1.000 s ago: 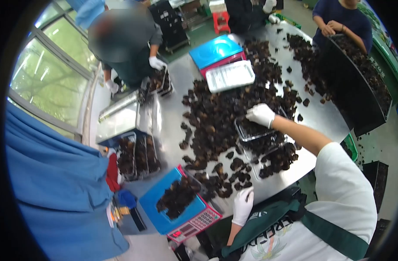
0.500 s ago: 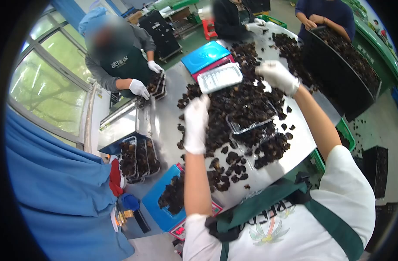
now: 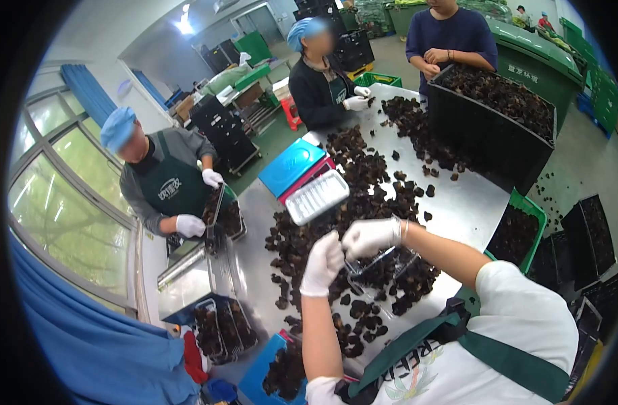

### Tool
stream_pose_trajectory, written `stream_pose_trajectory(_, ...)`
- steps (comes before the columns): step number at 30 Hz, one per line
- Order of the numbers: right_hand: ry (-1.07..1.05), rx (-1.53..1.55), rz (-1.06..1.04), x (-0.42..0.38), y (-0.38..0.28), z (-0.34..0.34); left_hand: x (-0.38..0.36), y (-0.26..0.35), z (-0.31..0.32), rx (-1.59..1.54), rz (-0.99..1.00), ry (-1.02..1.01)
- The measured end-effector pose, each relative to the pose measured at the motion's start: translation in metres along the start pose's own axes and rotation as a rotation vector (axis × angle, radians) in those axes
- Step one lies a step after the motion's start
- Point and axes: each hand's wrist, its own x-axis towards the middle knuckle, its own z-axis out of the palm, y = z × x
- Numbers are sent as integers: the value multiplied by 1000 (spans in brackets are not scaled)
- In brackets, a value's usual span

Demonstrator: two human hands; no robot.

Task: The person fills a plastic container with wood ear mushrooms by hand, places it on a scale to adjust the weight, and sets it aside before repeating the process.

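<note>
My left hand (image 3: 322, 263) and my right hand (image 3: 371, 236), both in white gloves, meet above a clear plastic tray (image 3: 383, 264) holding some dark dried fungus. The right hand's curled fingers touch the left hand's fingertips. Whether either hand holds anything is not visible. A broad heap of dark fungus (image 3: 363, 182) covers the steel table (image 3: 457, 202) around and beyond the tray. Loose pieces lie near my body.
A white tray (image 3: 317, 197) rests on a blue scale (image 3: 289, 167) beyond the heap. Another blue scale (image 3: 258, 381) carries fungus at the bottom. Filled trays (image 3: 218, 329) stand at the left. A black crate (image 3: 498, 108) of fungus sits at the right. Three other people work around the table.
Both my hands have drawn back from the far heap and come together over the clear tray. The view has tilted up, showing more of the room.
</note>
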Motion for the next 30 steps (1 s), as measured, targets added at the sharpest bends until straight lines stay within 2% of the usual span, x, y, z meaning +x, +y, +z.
stream_pose_trajectory(1, -90, 105, 29, 1, 16, -2, -8, -7, -3, 54, 5, 25)
stream_pose_trajectory(3, -17, 160, 103, -14, 44, -3, -36, -30, -11, 405, -58, 219)
stream_pose_trajectory(4, 3, 189, 116, -23, 66, -6, -47, -58, -24, 616, 48, 236)
stream_pose_trajectory(5, 21, 248, 218, -31, 84, -5, -64, -72, -17, 595, -121, 262)
stream_pose_trajectory(6, 26, 267, 304, -35, 105, 1, -72, -102, -24, 611, -155, 208)
stream_pose_trajectory(7, -7, 289, 352, -37, 118, 9, -78, -120, -21, 722, -278, 153)
stream_pose_trajectory(8, -39, 306, 405, -38, 125, 20, -88, -121, -3, 710, -319, 22)
stream_pose_trajectory(10, -35, 260, 439, -34, 135, 48, -96, -176, -20, 602, -242, -131)
stream_pose_trajectory(13, -86, 314, 514, -29, 129, 73, -110, -181, -3, 553, -383, -36)
stream_pose_trajectory(14, -79, 281, 570, -26, 118, 85, -113, -192, -6, 528, -298, 1)
stream_pose_trajectory(16, -49, 227, 476, -21, 139, 99, -117, -204, -3, 510, -277, 73)
stream_pose_trajectory(18, -69, 208, 371, -20, 165, 105, -125, -201, 7, 518, -117, 137)
stream_pose_trajectory(20, -62, 172, 431, -21, 173, 115, -133, -199, 10, 583, -74, 202)
stream_pose_trajectory(22, -95, 197, 492, -21, 180, 122, -139, -215, 6, 510, 52, 282)
stream_pose_trajectory(24, -82, 146, 330, -19, 209, 126, -151, -211, 0, 576, 92, 453)
stream_pose_trajectory(25, -145, 199, 469, -15, 211, 119, -158, -208, -3, 529, 38, 499)
stream_pose_trajectory(26, -164, 224, 489, -10, 210, 120, -165, -203, -8, 485, -14, 539)
stream_pose_trajectory(27, -161, 159, 452, -1, 187, 129, -171, -210, -18, 448, 107, 559)
stream_pose_trajectory(29, -166, 79, 343, 15, 164, 145, -201, -190, -25, 593, 119, 636)
stream_pose_trajectory(30, -176, 95, 370, 24, 153, 154, -215, -187, -34, 606, 146, 664)
